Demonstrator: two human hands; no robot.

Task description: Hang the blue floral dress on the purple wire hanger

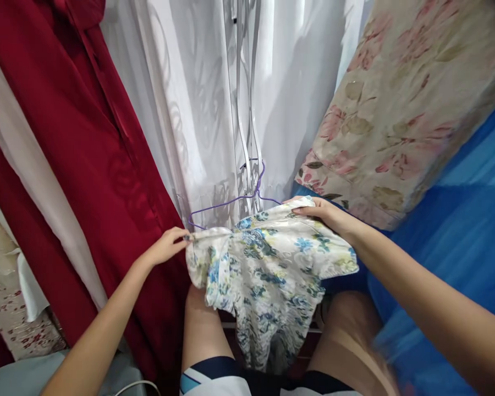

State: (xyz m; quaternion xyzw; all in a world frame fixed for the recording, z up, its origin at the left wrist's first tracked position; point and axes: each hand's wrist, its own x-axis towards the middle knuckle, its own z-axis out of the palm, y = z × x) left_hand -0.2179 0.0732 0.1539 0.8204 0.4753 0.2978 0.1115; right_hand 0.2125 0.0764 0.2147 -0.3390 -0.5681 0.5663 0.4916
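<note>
A white garment with a blue and green flower print (268, 269) hangs over my knees on a thin purple hanger (231, 201). My left hand (165, 247) pinches the garment's left shoulder edge. On the right shoulder, my right hand (322, 212) grips the fabric with curled fingers. The hanger's hook rises between my hands, in front of a white curtain; most of the hanger is hidden inside the garment.
A white sheer curtain (206, 99) hangs straight ahead. Dark red cloth (86, 137) hangs at the left. A floral-covered cushion or mattress (404, 110) leans at the right above blue fabric (470, 231). My bare knees (206, 330) are below the garment.
</note>
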